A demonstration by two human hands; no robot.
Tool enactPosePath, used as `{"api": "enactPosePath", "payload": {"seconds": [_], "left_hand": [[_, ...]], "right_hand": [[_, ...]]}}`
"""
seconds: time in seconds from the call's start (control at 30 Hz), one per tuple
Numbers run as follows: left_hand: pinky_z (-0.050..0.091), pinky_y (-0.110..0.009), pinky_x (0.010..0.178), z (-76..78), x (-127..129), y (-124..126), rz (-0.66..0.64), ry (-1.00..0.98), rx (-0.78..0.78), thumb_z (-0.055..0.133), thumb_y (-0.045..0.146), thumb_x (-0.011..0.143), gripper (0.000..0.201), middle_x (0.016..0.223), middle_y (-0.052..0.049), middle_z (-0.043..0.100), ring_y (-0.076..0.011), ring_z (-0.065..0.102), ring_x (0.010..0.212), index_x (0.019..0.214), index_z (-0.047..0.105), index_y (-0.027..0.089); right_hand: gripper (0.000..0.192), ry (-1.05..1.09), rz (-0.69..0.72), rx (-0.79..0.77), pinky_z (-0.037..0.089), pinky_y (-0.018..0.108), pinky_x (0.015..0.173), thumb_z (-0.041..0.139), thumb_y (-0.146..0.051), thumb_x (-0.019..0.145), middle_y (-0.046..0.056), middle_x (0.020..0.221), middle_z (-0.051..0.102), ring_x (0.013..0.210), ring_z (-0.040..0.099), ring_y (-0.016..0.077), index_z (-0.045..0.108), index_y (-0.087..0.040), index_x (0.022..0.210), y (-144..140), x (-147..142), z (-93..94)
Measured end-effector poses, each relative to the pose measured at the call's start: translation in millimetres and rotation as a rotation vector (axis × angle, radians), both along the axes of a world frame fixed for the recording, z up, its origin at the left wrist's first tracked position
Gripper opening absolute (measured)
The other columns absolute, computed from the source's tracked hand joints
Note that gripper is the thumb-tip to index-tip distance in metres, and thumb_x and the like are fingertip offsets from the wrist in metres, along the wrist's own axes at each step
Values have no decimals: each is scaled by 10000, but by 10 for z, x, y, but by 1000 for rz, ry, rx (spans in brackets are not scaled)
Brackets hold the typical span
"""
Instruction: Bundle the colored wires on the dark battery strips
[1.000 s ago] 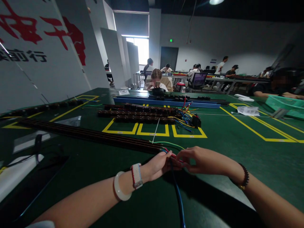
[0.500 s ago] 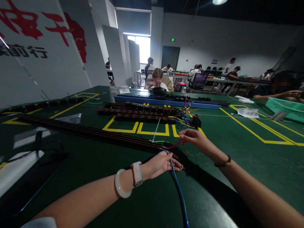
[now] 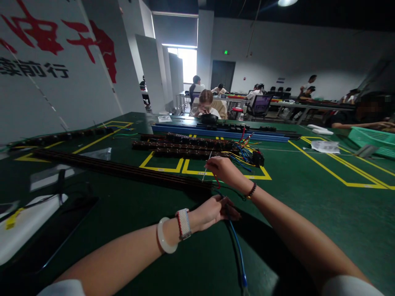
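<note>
My left hand (image 3: pixel 212 211) rests on the green table (image 3: pixel 308 197), fingers closed on a bundle of wires that includes a blue wire (image 3: pixel 237 250) running toward me. The bundle comes off the end of a long dark strip (image 3: pixel 123 168) lying across the table. My right hand (image 3: pixel 224 169) is stretched forward over the strip's end, pinching a thin white cable tie (image 3: pixel 206 166), with a red wire (image 3: pixel 216 180) hanging below its fingers.
More dark strips with coloured wire ends (image 3: pixel 197 147) lie in yellow-taped boxes, with blue rails (image 3: pixel 216 132) behind them. A green basket (image 3: pixel 375 139) and papers (image 3: pixel 324 146) are at the right. A seated person (image 3: pixel 206 105) faces me across the table; others sit further back.
My right hand left the wire bundle, drew the red wire up and away, then reached forward and left to the white cable tie. My left hand stayed on the bundle.
</note>
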State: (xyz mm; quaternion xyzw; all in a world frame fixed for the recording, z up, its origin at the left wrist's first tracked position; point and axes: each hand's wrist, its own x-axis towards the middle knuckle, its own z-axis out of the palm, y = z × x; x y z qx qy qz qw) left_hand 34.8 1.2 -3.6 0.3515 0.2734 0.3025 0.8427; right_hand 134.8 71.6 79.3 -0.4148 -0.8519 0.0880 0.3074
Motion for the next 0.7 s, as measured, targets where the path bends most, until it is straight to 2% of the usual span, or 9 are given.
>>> {"api": "enactPosePath", "payload": {"seconds": [0.1, 0.23, 0.33, 0.43, 0.5, 0.57, 0.7], "left_hand": [[480, -443, 826, -22, -10, 11, 1, 3, 31, 473, 215, 902, 126, 706, -95, 660, -213, 676, 735, 843, 516, 112], [479, -380, 763, -28, -33, 15, -19, 1, 84, 484, 258, 905, 167, 667, -65, 620, -183, 648, 679, 836, 528, 112], [466, -341, 733, -10, -31, 3, -31, 30, 98, 463, 272, 914, 175, 665, -54, 604, -165, 629, 666, 851, 522, 119], [458, -318, 728, 46, -38, -5, -48, 103, 98, 407, 236, 928, 156, 682, -38, 598, -146, 620, 670, 858, 500, 132], [451, -284, 678, 106, -69, 8, -80, 210, 144, 369, 244, 937, 176, 647, -12, 585, -128, 605, 631, 853, 486, 142], [418, -241, 578, 167, -126, 42, -142, 383, 259, 345, 290, 940, 240, 551, 19, 544, -110, 563, 530, 824, 495, 142], [341, -218, 442, 221, -272, 147, -326, 728, 505, 360, 411, 912, 386, 397, 35, 462, -102, 461, 361, 683, 517, 143]], "right_hand": [[237, 69, -23, -112, 351, 219, 555, 528, -352, 899, 13, 688, 595, 605, 501, 115, 629, -142, 858, -63, 193, 8], [357, 195, -68, -187, 381, 231, 547, 450, -483, 915, 6, 705, 574, 603, 498, 125, 575, -163, 1015, -380, 520, -13], [333, 209, -130, -153, 423, 251, 604, 433, -480, 923, 36, 786, 596, 671, 530, 144, 557, -174, 962, -648, 741, -160], [278, 104, -160, -109, 444, 268, 642, 439, -430, 931, 55, 825, 604, 715, 549, 161, 563, -181, 922, -809, 896, -394], [233, 14, -165, -36, 456, 293, 681, 445, -378, 934, 65, 841, 600, 749, 552, 174, 572, -183, 935, -837, 962, -537], [197, -65, -149, 50, 460, 332, 748, 450, -324, 934, 80, 884, 604, 815, 556, 194, 584, -184, 967, -813, 1012, -634], [192, -126, -140, 112, 464, 369, 807, 458, -267, 926, 96, 968, 610, 895, 563, 209, 596, -190, 1034, -715, 1093, -704]]}}
